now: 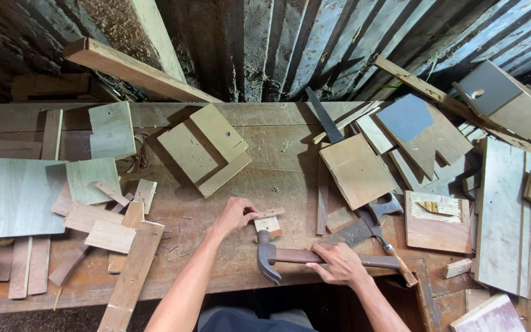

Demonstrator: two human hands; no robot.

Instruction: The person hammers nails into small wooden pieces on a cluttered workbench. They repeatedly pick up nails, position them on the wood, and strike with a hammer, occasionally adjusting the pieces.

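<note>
My right hand (pixel 339 263) grips the brown handle of a claw hammer (pixel 270 257) that lies sideways, its steel head just below a small wooden piece (pixel 268 224). My left hand (pixel 236 214) pinches that small piece against the wooden workbench (pixel 216 203), fingers at its left end. A thin strip rests across the top of the piece.
Plywood offcuts (pixel 204 147) and slats (pixel 131 270) litter the bench on the left and centre. A handsaw (pixel 345 178) lies under a square board (pixel 356 171) to the right, beside more boards and a chisel-like tool (pixel 394 253). Corrugated metal wall behind.
</note>
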